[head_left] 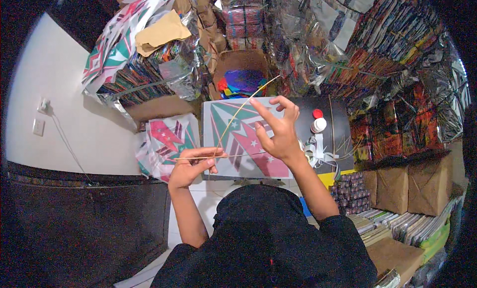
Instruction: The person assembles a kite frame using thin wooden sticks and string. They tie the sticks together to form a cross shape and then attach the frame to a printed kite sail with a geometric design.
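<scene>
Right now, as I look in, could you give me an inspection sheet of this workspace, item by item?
Surface: dark tabletop, partly covered by a red, green and white patterned sheet.
Job's things: thin pale sticks, meeting at the left grip.
Clutter: white bottle, round red cap and white strips toward the table's right side.
Grips: the left grip, a bare hand, pinches the sticks; the right grip is open beside one; whether a fingertip touches it is unclear.
Cables: a thin cable hangs along the white wall at left.
Surroundings: plastic-wrapped stacks at right, open cardboard box beyond the table, brown parcels at lower right.
</scene>
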`<state>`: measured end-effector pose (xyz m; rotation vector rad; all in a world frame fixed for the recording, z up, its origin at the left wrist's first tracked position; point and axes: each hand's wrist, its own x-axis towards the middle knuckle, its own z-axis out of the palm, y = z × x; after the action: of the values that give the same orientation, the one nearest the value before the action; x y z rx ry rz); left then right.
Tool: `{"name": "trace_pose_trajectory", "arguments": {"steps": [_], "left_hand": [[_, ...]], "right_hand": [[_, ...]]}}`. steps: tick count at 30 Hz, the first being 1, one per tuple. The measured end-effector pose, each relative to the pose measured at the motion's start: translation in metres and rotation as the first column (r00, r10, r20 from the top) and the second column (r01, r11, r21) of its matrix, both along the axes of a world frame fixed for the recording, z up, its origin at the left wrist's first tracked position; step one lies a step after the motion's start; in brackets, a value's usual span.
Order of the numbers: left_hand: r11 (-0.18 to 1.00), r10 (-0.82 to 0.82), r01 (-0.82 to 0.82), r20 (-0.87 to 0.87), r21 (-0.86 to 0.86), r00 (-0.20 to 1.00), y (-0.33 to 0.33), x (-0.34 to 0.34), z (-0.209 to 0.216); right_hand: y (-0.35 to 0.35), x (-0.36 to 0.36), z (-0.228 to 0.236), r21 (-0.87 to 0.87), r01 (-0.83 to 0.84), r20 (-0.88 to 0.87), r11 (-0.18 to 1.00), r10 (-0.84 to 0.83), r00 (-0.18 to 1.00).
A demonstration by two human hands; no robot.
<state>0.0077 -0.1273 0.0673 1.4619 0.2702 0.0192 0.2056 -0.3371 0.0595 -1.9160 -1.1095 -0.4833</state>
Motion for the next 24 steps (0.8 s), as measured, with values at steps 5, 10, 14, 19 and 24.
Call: {"name": "trace_pose_trajectory", "arguments": {"steps": [5,10,14,19,24], "left_hand": [[1.0,-0.003,0.003,0.013,0.002,1.0,0.001,0.002,0.0],[1.0,-0.014,0.014,0.028,0.008,1.0,0.002,0.002,-0.001],[0.999,-0.035,0.034,0.037,0.018,0.999,0.004,0.004,0.0],[0.999,-0.035,0.034,0.03,0.039,0.999,0.005,0.006,-0.001],[0.999,-0.031,0.03,0.028,0.026,0.999,0.005,0.007,0.001]], "right_hand": [[0.001,0.001,0.001,0.003,-0.013,0.016,1.0,0.013,1.0],[-0.002,0.011,-0.002,0.014,0.058,0.012,0.998,-0.058,0.998],[-0.004,0.024,-0.007,0.032,0.131,0.0,0.991,-0.131,0.991],[-0.007,0.033,-0.005,0.034,0.196,0.0,0.98,-0.197,0.98],[-0.002,0.021,0.0,0.026,0.125,-0.017,0.992,-0.125,0.992]]}}
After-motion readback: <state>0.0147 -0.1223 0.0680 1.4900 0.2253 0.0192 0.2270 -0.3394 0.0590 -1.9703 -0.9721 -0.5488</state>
